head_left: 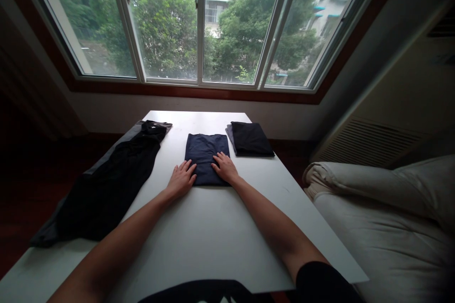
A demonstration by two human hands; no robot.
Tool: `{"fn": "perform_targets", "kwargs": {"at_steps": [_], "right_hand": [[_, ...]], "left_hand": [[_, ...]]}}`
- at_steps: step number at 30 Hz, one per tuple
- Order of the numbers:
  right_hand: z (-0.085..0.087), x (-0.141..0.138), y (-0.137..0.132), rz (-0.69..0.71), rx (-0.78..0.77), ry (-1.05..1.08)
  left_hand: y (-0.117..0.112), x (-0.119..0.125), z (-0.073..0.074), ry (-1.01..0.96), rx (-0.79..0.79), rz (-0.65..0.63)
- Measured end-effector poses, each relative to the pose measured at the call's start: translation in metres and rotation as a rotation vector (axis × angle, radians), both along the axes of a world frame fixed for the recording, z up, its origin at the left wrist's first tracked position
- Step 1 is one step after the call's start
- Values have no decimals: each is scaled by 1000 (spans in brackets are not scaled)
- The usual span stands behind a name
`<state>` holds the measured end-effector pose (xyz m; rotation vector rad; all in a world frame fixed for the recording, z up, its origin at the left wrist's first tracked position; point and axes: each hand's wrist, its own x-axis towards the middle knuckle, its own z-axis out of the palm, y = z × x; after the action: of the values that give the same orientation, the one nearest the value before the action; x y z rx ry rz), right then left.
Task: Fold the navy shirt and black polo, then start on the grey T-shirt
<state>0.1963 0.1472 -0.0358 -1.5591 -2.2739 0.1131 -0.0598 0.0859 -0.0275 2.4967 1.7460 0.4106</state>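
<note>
A navy blue garment [206, 149], folded into a neat rectangle, lies flat in the middle of the white table [206, 232]. My left hand [181, 177] rests at its near left edge, fingers stretched out over the cloth. On its right half lies my right hand [224, 168], palm down with the fingers spread. Neither hand grips the cloth. What kind of garment it is, the folds do not show.
To the right sits a stack of folded clothes [252, 139], black over grey. Unfolded dark garments [106, 189] drape along the table's left edge. A pale sofa [384, 213] stands close on the right. Beyond the table are a wall and window [199, 83].
</note>
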Motion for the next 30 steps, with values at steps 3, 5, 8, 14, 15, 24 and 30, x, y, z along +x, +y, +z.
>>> {"fn": "perform_targets", "kwargs": {"at_steps": [3,5,8,14,15,24,30], "right_hand": [[0,0,0,0,-14,0],[0,0,-1,-1,-17,0],[0,0,-1,1,-12,0],[0,0,0,1,-13,-4],[0,0,-1,1,-11,-4],[1,0,-2,2,-15,-6],[5,-1,-3,-3,-33,-12]], "left_hand": [[0,0,-1,3,4,1],[0,0,-2,1,6,2],[1,0,-2,-1,7,4],[1,0,-3,0,4,2],[1,-1,-3,0,5,2],[1,-1,-3,-11,5,-3],[2,-1,-5,-17,8,-4]]}}
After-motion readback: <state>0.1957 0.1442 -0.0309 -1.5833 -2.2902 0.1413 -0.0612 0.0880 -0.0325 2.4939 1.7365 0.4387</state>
